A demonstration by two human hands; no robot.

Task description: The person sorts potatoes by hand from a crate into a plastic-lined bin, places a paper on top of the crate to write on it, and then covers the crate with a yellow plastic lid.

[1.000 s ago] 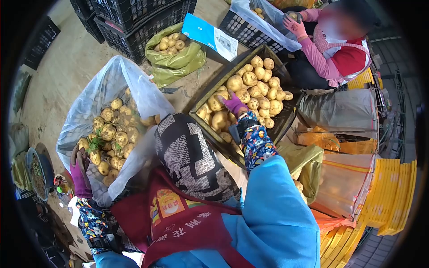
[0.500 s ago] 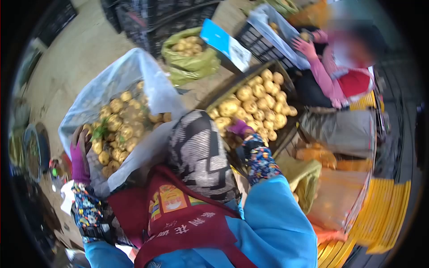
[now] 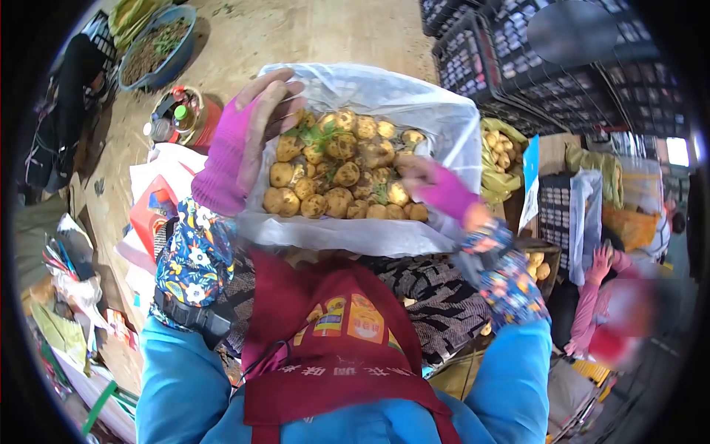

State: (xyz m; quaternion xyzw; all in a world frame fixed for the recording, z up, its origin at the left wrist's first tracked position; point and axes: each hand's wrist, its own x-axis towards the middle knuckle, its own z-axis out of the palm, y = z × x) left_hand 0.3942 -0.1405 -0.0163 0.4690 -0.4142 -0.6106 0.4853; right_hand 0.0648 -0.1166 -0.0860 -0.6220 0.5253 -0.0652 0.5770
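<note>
Many dirt-speckled potatoes [image 3: 346, 175] lie in a crate lined with a translucent plastic bag [image 3: 355, 235], in front of my body. A few green leaves [image 3: 318, 136] rest on the potatoes. My left hand [image 3: 262, 111], in a pink and brown glove, is at the crate's left rim with its fingers apart, holding nothing visible. My right hand [image 3: 429, 181], in a similar glove, is over the right part of the potatoes; its fingers are blurred by motion, and whether they hold a potato cannot be made out.
Black crates [image 3: 532, 74] are stacked at the upper right. A green sack of potatoes [image 3: 499, 159] and a blue card [image 3: 530, 174] stand right of the bag. A co-worker in pink sleeves [image 3: 592, 300] sits at the right. A blue basin [image 3: 159, 48] is at the upper left.
My view has turned toward the lined crate. My right hand has left the box of cleaner potatoes and is over the lined crate; my left hand remains at its rim.
</note>
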